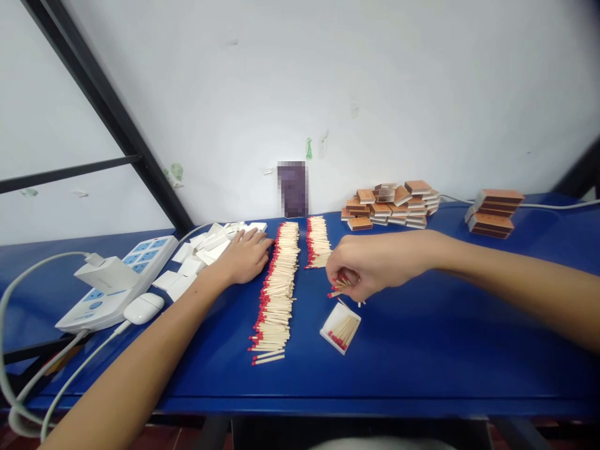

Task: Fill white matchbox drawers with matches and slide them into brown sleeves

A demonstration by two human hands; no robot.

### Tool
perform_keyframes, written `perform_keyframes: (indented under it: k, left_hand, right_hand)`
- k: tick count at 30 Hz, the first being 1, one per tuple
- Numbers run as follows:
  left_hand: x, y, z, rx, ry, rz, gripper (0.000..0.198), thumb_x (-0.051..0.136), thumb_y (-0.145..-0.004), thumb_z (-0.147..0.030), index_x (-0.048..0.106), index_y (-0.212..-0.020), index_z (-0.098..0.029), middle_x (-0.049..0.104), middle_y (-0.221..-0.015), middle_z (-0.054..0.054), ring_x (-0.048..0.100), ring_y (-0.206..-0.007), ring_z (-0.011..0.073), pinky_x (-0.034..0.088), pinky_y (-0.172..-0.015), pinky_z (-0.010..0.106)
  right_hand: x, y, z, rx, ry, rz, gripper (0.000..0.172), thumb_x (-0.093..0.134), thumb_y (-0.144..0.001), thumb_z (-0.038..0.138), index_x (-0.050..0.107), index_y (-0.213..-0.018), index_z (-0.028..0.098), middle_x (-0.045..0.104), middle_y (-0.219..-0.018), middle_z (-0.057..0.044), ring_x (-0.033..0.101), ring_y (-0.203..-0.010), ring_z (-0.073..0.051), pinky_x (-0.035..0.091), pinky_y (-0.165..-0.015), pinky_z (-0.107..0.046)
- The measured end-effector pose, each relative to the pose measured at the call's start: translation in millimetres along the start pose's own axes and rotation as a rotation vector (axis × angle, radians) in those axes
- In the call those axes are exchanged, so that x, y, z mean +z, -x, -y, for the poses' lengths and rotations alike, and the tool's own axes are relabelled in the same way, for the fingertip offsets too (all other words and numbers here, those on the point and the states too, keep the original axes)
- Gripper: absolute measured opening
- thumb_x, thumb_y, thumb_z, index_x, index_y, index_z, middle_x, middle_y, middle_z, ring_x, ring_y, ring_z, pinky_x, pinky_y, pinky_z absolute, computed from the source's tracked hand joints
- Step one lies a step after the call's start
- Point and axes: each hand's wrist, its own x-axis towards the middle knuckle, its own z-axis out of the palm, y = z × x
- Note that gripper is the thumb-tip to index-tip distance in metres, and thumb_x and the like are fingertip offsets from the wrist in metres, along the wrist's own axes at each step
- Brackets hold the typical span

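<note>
My right hand (363, 265) is closed around a bunch of matches (342, 284), whose red heads poke out below the fingers. Just under it lies a white matchbox tray (340, 328) with several matches inside, heads toward the near side. Fingers spread, my left hand (250, 253) rests flat at the edge of a pile of white matchbox trays (206, 247). Between the hands runs a long row of matches (276, 294), red heads to the left. A shorter row of matches (318, 240) lies to its right, beside my right hand.
Brown matchboxes (394, 203) are heaped against the wall, with another stack (494, 212) farther right. On the left sit a white power strip (122, 284) with a charger plugged in, a white earbud case (144, 308) and cables. A dark purple blurred object (294, 189) leans on the wall.
</note>
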Motion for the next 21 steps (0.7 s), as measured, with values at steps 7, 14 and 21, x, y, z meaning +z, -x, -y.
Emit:
perform_keyframes:
  k: [7,14,21]
  left_hand:
    - [-0.1,-0.9,-1.1,-0.008,0.007,0.003,0.040,0.035,-0.097,-0.027,0.053,-0.133,-0.018,0.049,-0.143,0.014,0.041,-0.136,0.0323,0.031,-0.112,0.054]
    - [-0.9,-1.8,-1.3,-0.004,-0.019,0.019,0.042,0.034,-0.098,-0.027,0.052,-0.134,-0.017,0.048,-0.144,0.014,0.041,-0.135,0.0330,0.032,-0.112,0.054]
    - [-2.6,-1.5,-2.0,0.002,-0.039,0.028,0.042,0.033,-0.098,-0.027,0.052,-0.134,-0.016,0.048,-0.144,0.015,0.041,-0.136,0.0338,0.031,-0.112,0.054]
  right_hand:
    - [14.3,4.0,18.3,-0.010,0.011,0.014,0.006,0.065,-0.075,0.013,0.062,-0.074,0.018,0.064,-0.074,0.001,0.052,-0.065,-0.012,0.032,-0.054,-0.025]
    - [26.8,5.8,35.8,-0.053,0.283,0.061,0.017,0.060,-0.081,0.010,0.056,-0.067,0.018,0.058,-0.073,-0.001,0.042,-0.054,-0.011,0.025,-0.047,-0.028]
    - [25.5,11.3,39.7,-0.085,0.327,0.050,0.011,0.056,-0.089,0.012,0.061,-0.081,0.017,0.060,-0.078,-0.002,0.046,-0.058,-0.012,0.027,-0.047,-0.028]
